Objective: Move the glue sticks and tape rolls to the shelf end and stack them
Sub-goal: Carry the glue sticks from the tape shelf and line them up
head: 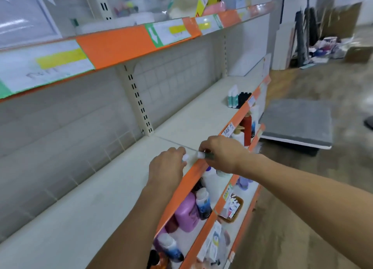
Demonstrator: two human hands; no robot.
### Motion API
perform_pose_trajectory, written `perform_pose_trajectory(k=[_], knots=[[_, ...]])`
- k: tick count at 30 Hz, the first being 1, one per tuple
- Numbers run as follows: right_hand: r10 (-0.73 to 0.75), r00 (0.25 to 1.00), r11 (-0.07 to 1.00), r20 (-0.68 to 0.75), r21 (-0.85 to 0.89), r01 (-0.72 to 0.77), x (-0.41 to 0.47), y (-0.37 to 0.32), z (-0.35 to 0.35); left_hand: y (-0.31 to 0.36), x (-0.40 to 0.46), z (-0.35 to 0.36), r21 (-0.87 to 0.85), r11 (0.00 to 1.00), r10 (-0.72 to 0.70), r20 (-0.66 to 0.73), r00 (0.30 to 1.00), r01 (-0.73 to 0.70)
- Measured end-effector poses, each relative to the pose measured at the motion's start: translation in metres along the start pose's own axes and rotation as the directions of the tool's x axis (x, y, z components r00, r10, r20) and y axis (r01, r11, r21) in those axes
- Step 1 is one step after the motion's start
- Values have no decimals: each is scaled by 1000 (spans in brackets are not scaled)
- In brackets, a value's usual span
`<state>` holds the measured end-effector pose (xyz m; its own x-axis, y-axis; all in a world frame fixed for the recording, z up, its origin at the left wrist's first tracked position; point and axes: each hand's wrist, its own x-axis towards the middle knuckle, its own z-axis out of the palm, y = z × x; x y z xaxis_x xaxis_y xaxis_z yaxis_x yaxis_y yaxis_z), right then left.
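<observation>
A long, pale cream metal shelf point(113, 190) with an orange front edge strip ran toward its far end, where a small cluster of white-and-teal upright glue sticks point(232, 99) stood directly on it, touching a group of black tape rolls point(243, 98) just beside them.

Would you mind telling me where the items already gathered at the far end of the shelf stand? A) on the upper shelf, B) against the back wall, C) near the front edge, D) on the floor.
C: the glue sticks and black items stand by the shelf front edge.
</observation>
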<state>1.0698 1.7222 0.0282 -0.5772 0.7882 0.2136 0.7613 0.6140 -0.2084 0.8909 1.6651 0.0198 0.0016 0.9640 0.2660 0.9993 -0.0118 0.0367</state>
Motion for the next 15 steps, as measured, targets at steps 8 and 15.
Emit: perform_pose_trajectory(k=[8,15], knots=[[86,996,995,3,-43,-86,55,85,-17,30,112,27,5,993,116,-13,993,-116],[140,990,986,-20,-87,-142,85,156,-24,64,189,42,-3,982,186,-55,981,-187]])
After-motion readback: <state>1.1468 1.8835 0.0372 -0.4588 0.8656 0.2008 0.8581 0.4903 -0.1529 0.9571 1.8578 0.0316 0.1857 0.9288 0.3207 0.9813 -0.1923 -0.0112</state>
